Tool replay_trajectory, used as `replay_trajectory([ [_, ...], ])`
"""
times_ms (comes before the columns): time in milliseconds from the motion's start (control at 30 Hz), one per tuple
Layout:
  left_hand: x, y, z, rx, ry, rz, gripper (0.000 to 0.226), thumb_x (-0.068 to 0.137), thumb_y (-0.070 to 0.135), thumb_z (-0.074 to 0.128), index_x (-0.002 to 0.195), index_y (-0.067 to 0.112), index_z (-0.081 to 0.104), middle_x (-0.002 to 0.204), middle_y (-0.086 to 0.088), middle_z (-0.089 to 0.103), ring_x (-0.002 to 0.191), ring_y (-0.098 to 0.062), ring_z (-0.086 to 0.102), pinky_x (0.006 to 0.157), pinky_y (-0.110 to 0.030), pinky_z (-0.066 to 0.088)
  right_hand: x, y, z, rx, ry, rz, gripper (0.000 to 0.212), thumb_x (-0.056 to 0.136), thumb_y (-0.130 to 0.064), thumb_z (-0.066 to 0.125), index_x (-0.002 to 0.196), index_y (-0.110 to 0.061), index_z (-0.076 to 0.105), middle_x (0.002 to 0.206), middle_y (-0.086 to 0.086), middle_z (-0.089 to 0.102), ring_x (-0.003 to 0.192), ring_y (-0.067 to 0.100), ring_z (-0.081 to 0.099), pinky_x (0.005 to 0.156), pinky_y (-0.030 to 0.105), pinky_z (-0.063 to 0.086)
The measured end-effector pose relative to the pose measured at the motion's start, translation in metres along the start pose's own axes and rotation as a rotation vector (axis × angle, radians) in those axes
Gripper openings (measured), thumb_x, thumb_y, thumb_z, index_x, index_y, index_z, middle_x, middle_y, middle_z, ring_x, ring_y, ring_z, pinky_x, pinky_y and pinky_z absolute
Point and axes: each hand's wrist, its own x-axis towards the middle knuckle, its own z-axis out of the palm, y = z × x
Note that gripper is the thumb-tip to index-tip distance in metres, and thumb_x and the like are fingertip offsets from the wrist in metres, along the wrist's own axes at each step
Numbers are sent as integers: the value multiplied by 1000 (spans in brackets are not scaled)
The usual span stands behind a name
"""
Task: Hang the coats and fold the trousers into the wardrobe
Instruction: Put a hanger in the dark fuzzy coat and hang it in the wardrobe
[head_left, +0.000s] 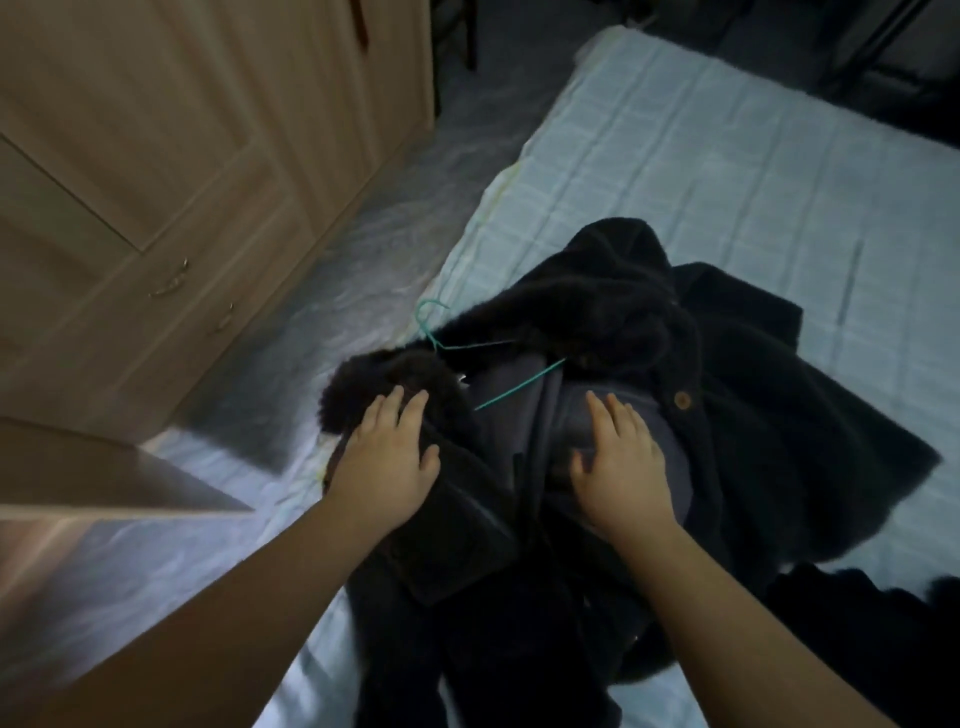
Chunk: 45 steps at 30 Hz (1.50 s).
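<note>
Fleece and lining lie heaped near the near-left edge of the pale bed (701, 171); the black coat (649, 306) sprawls open there, its grey lining (618, 426) upward, a green wire hanger (441, 338) half threaded into the collar end with its hook poking out towards the floor. Both hands rest flat on the garment, fingers straight and spread, gripping nothing — the left hand (389, 457) on the fuzzy left front panel, the right hand (618, 462) pressing the lining. The coat looks thick, soft and limp, probably fairly heavy for a thin wire hanger; it will likely slump and slide, so the shoulders and collar seem the sensible places to take hold, with the hook steadied. Counted: one hanger, one coat plainly, one brown button (682, 399) at its right front; a second dark garment (857, 623) lies at the lower right, though I cannot tell what it is; the wooden wardrobe (156, 156) stands to the left, doors closed, across a strip of floor.
</note>
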Motion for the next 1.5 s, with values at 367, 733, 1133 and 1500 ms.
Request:
replay_trajectory([
  [367, 83, -22, 89, 99, -19, -34, 86, 95, 48, 53, 158, 32, -4, 166, -10, 2, 151, -32, 12, 118, -49, 26, 148, 34, 61, -219, 123, -55, 87, 79, -22, 70, 155, -22, 30, 166, 12, 16, 153, 35, 9, 117, 62, 18],
  [733, 98, -32, 93, 179, -171, -46, 49, 93, 18, 56, 137, 28, 39, 126, -5, 45, 117, -31, 43, 94, -45, 39, 168, 13, 52, -339, -22, 26, 60, 91, -34, 59, 143, -16, 34, 130, 14, 49, 102, 40, 61, 81, 47, 43],
  [1133, 54, -21, 95, -26, 22, 129, 26, 88, 9, 54, 109, 24, 51, 101, 3, 52, 97, -25, 53, 83, -41, 44, 44, -49, 70, 66, -149, -181, 57, 93, -12, 56, 146, -24, 39, 141, 8, 37, 100, 36, 62, 73, 40, 50],
  [1500, 94, -42, 54, -72, 352, 3, 56, 74, 7, 54, 129, 7, 54, 135, -16, 47, 133, -37, 38, 109, -51, 38, 68, -105, 0, -277, -505, -60, 30, 93, -32, 45, 118, -25, 59, 123, 9, 64, 112, 34, 60, 87, 37, 48],
])
